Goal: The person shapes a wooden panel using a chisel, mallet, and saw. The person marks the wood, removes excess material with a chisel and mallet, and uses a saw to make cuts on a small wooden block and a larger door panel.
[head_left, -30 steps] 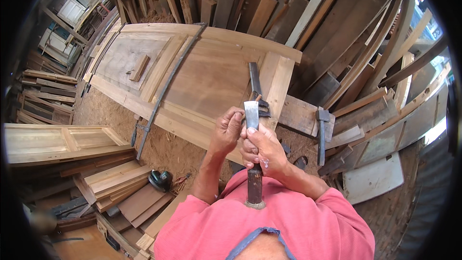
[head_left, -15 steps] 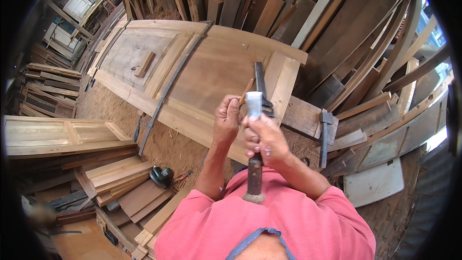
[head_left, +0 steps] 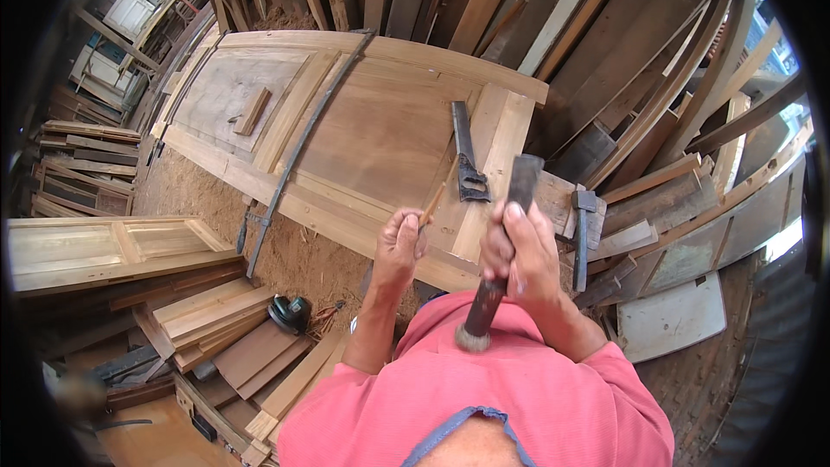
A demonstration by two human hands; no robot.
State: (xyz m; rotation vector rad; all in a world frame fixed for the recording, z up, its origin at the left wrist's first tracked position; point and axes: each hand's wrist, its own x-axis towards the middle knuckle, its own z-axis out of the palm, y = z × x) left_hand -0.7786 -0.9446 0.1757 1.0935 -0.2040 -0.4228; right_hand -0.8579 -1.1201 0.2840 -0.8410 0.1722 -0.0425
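Observation:
My left hand [head_left: 400,251] pinches a thin, pointed wooden stick [head_left: 434,203] that slants up and away over the near edge of a panelled wooden door [head_left: 372,143]. Wrapped round a wide chisel [head_left: 524,180] is my right hand [head_left: 529,252]; the blade points away and slightly right, and the frayed handle end sits close to my shirt. Stick and chisel are apart. Just beyond my hands a small dark-handled handsaw [head_left: 463,143] lies on the door. A hammer [head_left: 583,229] is to the right of my right hand, its head over a short board [head_left: 553,195].
A long bar clamp [head_left: 318,114] crosses the door, and a small wood block [head_left: 252,111] lies on its far panel. Planks [head_left: 614,43] lean behind and to the right. At left are another door [head_left: 130,242], stacked boards [head_left: 212,316] and a green-black power tool [head_left: 290,313].
My right hand has swung the chisel right, away from the stick, and its blade now tilts to the right. My left hand has shifted slightly left and nearer to me, still holding the stick.

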